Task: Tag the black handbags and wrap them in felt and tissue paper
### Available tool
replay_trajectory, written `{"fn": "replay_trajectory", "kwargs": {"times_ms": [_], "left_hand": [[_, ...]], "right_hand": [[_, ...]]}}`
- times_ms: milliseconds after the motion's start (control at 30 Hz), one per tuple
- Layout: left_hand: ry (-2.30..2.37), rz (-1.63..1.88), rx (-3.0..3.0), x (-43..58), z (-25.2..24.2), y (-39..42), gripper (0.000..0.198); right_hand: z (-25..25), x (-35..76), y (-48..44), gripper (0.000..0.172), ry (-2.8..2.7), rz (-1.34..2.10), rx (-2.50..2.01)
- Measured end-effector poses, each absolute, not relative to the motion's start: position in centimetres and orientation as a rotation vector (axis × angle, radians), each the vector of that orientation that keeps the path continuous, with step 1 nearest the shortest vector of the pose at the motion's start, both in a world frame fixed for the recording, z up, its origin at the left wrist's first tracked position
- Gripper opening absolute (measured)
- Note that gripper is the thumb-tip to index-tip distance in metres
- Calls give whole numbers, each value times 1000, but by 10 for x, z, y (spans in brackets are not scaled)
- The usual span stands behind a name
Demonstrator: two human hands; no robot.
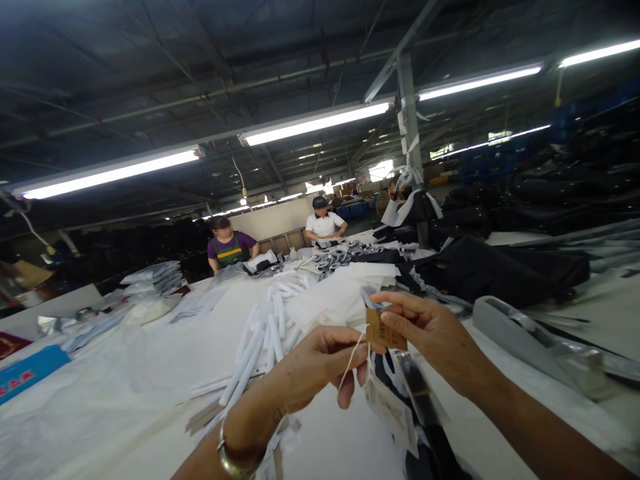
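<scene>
My right hand (pixel 434 337) pinches a small brown paper tag (pixel 384 331) between thumb and fingers, held up over the table. My left hand (pixel 314 368) is closed just to its left, pinching the tag's white string (pixel 351 361) that loops down from the tag. A bracelet sits on my left wrist. Below both hands hangs more tag material, white and black labels (pixel 400 400), partly hidden by my fingers. Beyond my hands lie several white rolled pieces (pixel 260 343) on the white table (pixel 125 373).
Stacks of white folded pieces (pixel 350 287) and black garments (pixel 500 267) cover the far table. A grey tool (pixel 530 340) lies at the right. Three people sit at the table's far side. A blue packet (pixel 30 373) lies at the left edge.
</scene>
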State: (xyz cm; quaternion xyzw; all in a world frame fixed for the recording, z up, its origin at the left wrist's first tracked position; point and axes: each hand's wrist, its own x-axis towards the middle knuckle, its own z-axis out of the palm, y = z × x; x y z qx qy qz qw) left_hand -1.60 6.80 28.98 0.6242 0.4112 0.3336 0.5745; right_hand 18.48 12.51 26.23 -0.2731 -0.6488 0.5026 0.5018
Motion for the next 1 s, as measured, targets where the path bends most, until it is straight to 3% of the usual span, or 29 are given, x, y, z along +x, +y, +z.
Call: {"fn": "replay_trajectory", "kwargs": {"times_ms": [233, 433, 700, 1000], "left_hand": [[967, 765, 1440, -11, 294, 66, 41], [1165, 907, 1603, 0, 291, 73, 47], [1319, 1372, 1779, -5, 306, 86, 27], [1170, 1264, 1552, 3, 332, 77, 26]], "right_hand": [[269, 197, 119, 24, -1648, 724, -818], [269, 203, 107, 12, -1685, 249, -649], [258, 217, 93, 32, -1826, -255, -276], [232, 218, 92, 40, -1834, -346, -230]]}}
